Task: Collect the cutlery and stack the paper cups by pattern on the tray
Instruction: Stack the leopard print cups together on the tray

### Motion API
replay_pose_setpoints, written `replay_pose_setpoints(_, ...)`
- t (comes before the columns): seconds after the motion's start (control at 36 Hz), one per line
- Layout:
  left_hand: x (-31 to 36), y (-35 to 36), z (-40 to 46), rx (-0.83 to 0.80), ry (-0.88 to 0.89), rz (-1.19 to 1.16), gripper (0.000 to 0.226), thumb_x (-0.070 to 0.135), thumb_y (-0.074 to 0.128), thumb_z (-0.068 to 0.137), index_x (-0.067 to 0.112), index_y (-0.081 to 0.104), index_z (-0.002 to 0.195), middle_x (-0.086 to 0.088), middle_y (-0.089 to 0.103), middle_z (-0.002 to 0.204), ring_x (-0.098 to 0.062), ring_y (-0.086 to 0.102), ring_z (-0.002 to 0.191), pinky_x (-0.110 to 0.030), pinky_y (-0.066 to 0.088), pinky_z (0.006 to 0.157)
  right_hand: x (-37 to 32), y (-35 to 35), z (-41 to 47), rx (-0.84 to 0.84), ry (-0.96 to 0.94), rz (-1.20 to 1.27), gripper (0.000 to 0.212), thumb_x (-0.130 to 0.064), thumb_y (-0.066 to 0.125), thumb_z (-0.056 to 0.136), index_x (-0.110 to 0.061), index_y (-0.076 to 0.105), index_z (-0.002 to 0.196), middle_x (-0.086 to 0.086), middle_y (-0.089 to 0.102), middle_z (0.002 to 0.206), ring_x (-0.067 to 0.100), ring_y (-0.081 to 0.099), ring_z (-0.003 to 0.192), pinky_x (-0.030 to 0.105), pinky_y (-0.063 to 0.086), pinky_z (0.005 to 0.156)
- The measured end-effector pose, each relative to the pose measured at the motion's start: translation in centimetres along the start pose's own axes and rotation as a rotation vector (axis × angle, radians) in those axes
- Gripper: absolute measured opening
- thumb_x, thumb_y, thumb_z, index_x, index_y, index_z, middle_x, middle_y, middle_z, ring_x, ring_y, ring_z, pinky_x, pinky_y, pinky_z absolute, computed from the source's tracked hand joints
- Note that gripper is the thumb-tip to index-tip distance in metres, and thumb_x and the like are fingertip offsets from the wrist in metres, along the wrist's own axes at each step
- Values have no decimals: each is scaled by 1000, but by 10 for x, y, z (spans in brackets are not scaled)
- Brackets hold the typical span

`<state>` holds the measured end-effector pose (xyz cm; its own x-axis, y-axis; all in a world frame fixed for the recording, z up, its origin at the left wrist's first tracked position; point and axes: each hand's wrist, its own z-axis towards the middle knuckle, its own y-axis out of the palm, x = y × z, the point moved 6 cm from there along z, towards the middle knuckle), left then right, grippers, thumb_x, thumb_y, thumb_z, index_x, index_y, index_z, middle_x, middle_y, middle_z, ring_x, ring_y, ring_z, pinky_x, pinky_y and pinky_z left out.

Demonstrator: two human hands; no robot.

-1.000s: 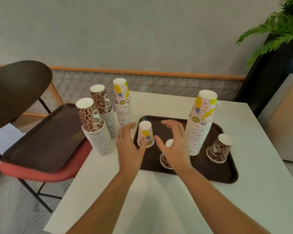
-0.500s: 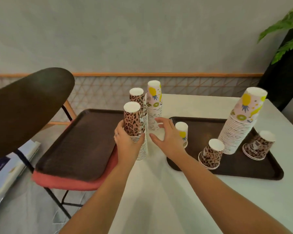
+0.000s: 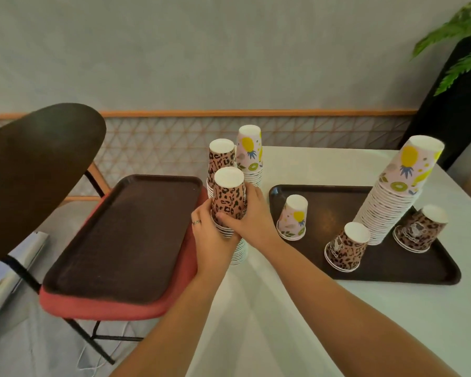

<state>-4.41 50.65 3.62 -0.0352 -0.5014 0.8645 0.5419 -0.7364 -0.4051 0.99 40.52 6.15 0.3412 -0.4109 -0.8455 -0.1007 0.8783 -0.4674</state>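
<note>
At the table's left edge stands a tall stack of upside-down leopard-print cups (image 3: pixel 229 197). My left hand (image 3: pixel 211 238) and my right hand (image 3: pixel 249 216) both grip it around its upper part. Behind it stand a second leopard stack (image 3: pixel 221 159) and a pineapple-print stack (image 3: pixel 250 153). The dark tray (image 3: pixel 392 270) on the table carries a tall pineapple stack (image 3: pixel 397 191), a single pineapple cup (image 3: pixel 294 217) and two short leopard stacks (image 3: pixel 347 246) (image 3: pixel 420 228). No cutlery is in view.
A second dark tray (image 3: pixel 120 235) lies on the red seat of a chair (image 3: pixel 101 308) to the left of the white table (image 3: pixel 297 322). The chair's dark backrest (image 3: pixel 30 170) rises at far left. A plant (image 3: pixel 462 36) stands at the back right.
My view has swung left. Both hands left the tray, moved to the nearest leopard stack at the table's left edge and closed around it.
</note>
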Motion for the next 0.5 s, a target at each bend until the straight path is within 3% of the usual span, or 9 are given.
replay_pose_setpoints(0.11,-6,8,-7,-27,35,-8,83,10,83,62,14,41,133,4,37,129,-16,45,120,-36,44,100,9,-9,-3,31,62,73,79,-28,79,69,-18,36,135,0,50,128,12,48,118,22,41,92)
replay_pose_setpoints(0.19,-17,16,-13,-87,-5,-11,88,11,84,62,15,38,136,2,38,137,-2,40,118,-11,39,93,16,-16,-7,44,98,112,74,-28,79,68,-19,39,130,-2,53,123,7,50,112,21,42,90)
replay_pose_setpoints(0.25,-23,23,-18,-137,-54,-29,93,11,84,62,15,34,140,0,37,141,-3,37,122,-6,34,90,20,-20,-9,45,118,134,74,-28,79,68,-21,39,130,-4,54,123,4,49,109,20,43,89)
replay_pose_setpoints(0.39,-42,44,-25,-237,-172,-56,99,11,86,57,18,32,140,2,42,137,-11,43,124,-31,41,102,26,-31,-12,56,143,133,73,-27,80,68,-21,39,128,-7,54,120,0,48,105,6,37,77)
replay_pose_setpoints(0.5,-73,57,-22,-261,-254,-31,103,33,83,41,24,39,133,2,55,124,-18,55,114,-46,53,91,30,-37,-17,49,182,170,71,-25,80,68,-22,40,127,-6,55,121,3,50,109,11,38,83)
